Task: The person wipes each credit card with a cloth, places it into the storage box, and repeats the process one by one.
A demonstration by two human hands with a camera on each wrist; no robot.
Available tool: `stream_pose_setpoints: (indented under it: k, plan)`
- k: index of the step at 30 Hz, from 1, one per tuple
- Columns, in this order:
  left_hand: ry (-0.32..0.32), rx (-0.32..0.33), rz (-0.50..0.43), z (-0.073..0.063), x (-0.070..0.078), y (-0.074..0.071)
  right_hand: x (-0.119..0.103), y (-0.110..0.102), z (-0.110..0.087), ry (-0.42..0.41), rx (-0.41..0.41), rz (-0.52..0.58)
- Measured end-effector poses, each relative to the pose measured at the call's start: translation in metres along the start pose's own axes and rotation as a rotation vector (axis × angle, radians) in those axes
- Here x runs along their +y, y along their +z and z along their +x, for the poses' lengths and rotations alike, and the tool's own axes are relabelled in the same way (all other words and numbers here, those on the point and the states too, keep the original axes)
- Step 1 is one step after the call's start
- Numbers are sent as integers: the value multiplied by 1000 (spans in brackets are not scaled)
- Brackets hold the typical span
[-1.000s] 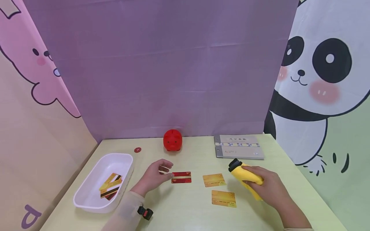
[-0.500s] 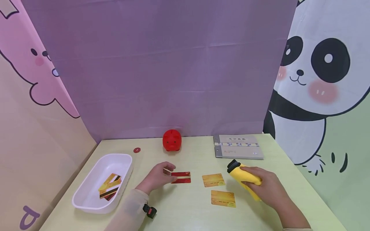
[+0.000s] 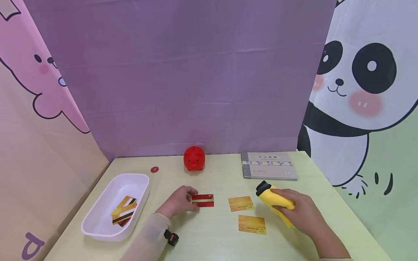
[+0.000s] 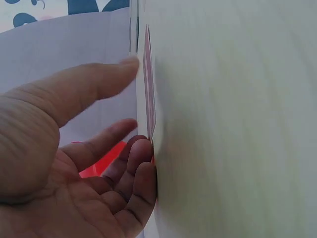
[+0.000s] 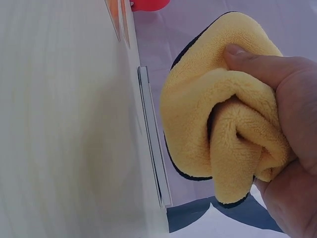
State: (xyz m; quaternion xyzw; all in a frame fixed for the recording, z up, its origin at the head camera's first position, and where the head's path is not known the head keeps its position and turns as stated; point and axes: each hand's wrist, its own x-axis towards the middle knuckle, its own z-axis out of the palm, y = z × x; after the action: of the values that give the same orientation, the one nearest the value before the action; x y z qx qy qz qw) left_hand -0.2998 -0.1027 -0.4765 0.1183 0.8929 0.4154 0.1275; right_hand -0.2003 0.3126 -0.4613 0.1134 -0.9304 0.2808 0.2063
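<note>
A red bank card with a pale stripe lies near the middle of the table. My left hand is at its left end; the left wrist view shows the fingertips touching the card's end, while the thumb stays apart from it. In my right hand is a bunched yellow cloth with dark edging, gripped above the table. Two golden cards, one farther back and one nearer, lie between the hands.
On the left stands a white tub holding several cards. A red piggy bank is at the back, with a small red disc to its left. A grey notebook lies back right.
My left hand has shifted slightly right and its thumb has come off the red card's face. That card has slid a little left. The cloth and right hand have barely moved.
</note>
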Motion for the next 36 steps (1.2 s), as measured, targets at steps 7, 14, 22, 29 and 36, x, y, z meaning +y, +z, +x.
stream_pose_setpoints:
  k: [7,14,22,29,36]
  plan:
    - [-26,10,47,0,-3,0,1,1,-1,7,-6,-1]
    - [-19,10,54,3,-6,1,0,1,0,20,-25,10]
    - [-36,10,45,2,-5,1,-1,0,0,34,-36,11]
    - [-48,10,53,1,-3,1,-2,1,0,35,-39,13]
    - [-62,-16,58,1,-5,2,-1,1,0,30,-30,10]
